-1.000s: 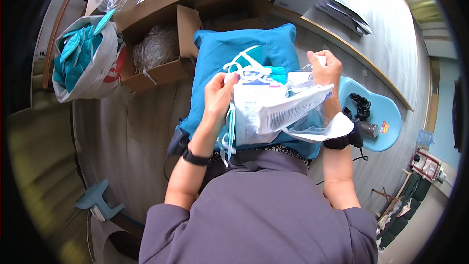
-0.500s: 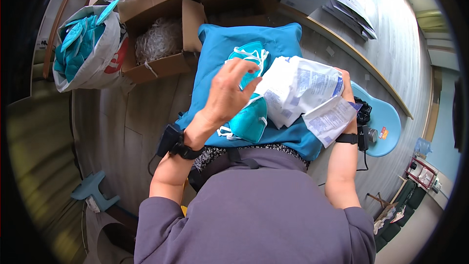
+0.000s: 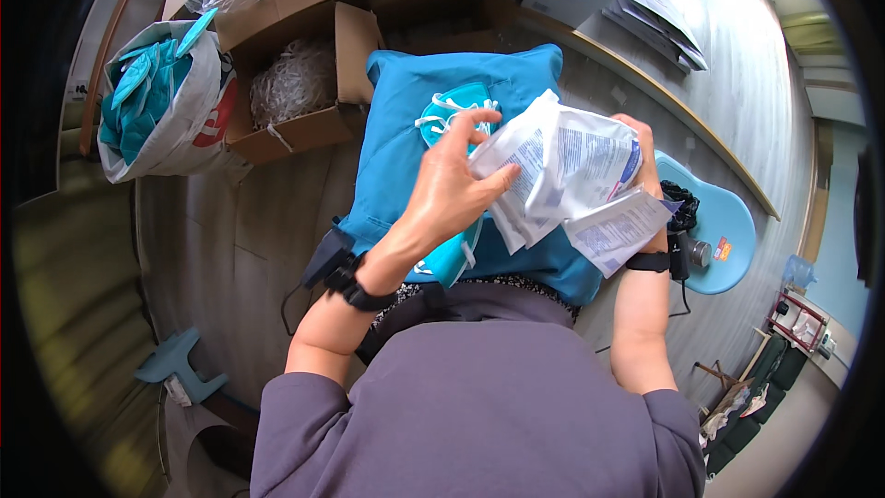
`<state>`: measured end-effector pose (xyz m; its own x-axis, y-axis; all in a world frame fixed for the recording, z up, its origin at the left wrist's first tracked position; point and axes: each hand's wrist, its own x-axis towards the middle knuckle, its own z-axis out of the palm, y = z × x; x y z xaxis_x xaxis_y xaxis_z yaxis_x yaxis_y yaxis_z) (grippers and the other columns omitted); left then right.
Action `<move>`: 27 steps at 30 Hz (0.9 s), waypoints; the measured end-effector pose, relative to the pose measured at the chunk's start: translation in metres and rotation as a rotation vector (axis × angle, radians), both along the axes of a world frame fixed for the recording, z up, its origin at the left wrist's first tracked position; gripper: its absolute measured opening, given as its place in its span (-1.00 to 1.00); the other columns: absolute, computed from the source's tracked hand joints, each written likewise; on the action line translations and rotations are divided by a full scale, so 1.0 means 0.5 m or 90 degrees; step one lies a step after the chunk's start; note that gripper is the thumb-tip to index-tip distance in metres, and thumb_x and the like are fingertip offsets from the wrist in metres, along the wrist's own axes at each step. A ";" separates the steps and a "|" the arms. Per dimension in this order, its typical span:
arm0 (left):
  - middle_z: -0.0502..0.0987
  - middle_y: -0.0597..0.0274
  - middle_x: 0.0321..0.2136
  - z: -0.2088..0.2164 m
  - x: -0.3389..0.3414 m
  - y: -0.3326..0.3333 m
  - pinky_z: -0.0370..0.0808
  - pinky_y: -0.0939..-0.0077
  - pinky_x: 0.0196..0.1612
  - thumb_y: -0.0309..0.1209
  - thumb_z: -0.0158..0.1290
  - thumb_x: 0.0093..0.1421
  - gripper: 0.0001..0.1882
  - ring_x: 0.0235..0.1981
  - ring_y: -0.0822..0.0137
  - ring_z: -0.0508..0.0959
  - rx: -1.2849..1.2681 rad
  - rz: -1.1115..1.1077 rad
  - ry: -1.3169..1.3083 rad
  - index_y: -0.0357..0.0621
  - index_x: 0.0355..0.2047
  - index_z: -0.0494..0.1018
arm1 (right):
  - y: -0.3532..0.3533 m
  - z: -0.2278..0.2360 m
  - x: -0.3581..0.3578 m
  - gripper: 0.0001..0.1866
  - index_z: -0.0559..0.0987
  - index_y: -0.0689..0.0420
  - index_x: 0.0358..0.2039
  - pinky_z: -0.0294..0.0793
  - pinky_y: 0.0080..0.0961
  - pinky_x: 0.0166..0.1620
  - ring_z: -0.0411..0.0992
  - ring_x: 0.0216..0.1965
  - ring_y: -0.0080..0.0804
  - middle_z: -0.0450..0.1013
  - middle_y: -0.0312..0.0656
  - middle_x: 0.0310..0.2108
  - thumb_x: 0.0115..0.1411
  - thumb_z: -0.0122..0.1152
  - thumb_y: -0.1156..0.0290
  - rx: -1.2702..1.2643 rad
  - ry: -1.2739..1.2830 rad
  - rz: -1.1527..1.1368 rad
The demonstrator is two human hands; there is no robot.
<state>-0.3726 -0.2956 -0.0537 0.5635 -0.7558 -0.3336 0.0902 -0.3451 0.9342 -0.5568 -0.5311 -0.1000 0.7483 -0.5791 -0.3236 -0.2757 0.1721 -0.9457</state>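
Note:
My right hand (image 3: 643,146) is closed on the right edge of several white plastic packaging bags (image 3: 590,161) with blue print, holding them over my lap. A smaller flap of packaging hangs below that hand. My left hand (image 3: 452,180) is at the bags' left edge, thumb over the plastic and fingers spread apart. Under it, a teal cup-shaped mask (image 3: 449,111) with white straps lies on the blue cloth-covered cushion (image 3: 406,83). Another teal mask (image 3: 447,260) lies nearer my waist, partly covered by my left hand and the bags.
A white bag (image 3: 175,152) full of teal masks stands at far left. Beside it, an open cardboard box (image 3: 300,129) holds a tangle of white straps. A light-blue stool (image 3: 728,240) with black items is at right. Flat grey packets (image 3: 659,28) lie at far right.
My left hand has moved right, from above the masks to the bags' left edge. The bags have shifted left and tilted up, covering more of the nearer mask.

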 end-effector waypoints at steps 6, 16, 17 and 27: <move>0.60 0.16 -0.18 0.078 0.026 0.039 0.56 0.51 -0.24 -0.43 0.31 0.10 -0.77 -0.12 0.36 0.56 -0.278 0.022 -0.160 -0.22 -0.23 0.61 | 0.058 0.105 0.079 -0.72 0.47 0.12 -0.05 0.40 -0.73 -0.01 0.41 -0.09 -0.63 0.39 -0.33 -0.11 0.23 0.20 0.48 -0.101 -0.008 0.159; 0.64 0.14 -0.17 0.151 0.067 0.093 0.59 0.41 -0.06 -0.69 0.35 -0.21 -0.58 -0.05 0.17 0.61 -0.240 -0.184 -0.257 -0.18 -0.25 0.64 | 0.053 0.092 0.132 -0.72 0.56 0.14 -0.08 0.43 -0.67 -0.05 0.45 -0.13 -0.60 0.48 -0.28 -0.14 0.22 0.29 0.34 -0.023 -0.003 0.291; 0.66 0.23 -0.28 0.149 0.060 0.115 0.60 0.45 -0.12 -0.65 0.33 -0.30 -0.58 -0.10 0.18 0.63 -0.203 -0.150 -0.340 -0.06 -0.33 0.67 | 0.055 0.072 0.159 -0.70 0.56 0.14 -0.07 0.43 -0.66 -0.05 0.46 -0.12 -0.59 0.49 -0.26 -0.13 0.22 0.30 0.33 0.008 0.002 0.353; 0.47 0.31 0.17 0.191 0.029 0.075 0.32 0.11 0.30 -0.43 0.26 -0.16 -0.82 0.29 0.13 0.34 -0.278 -0.401 -0.809 0.08 -0.46 0.59 | 0.056 -0.019 0.250 -0.68 0.66 0.21 -0.16 0.48 -0.54 -0.24 0.52 -0.27 -0.51 0.59 -0.18 -0.22 0.15 0.37 0.28 0.114 0.291 0.613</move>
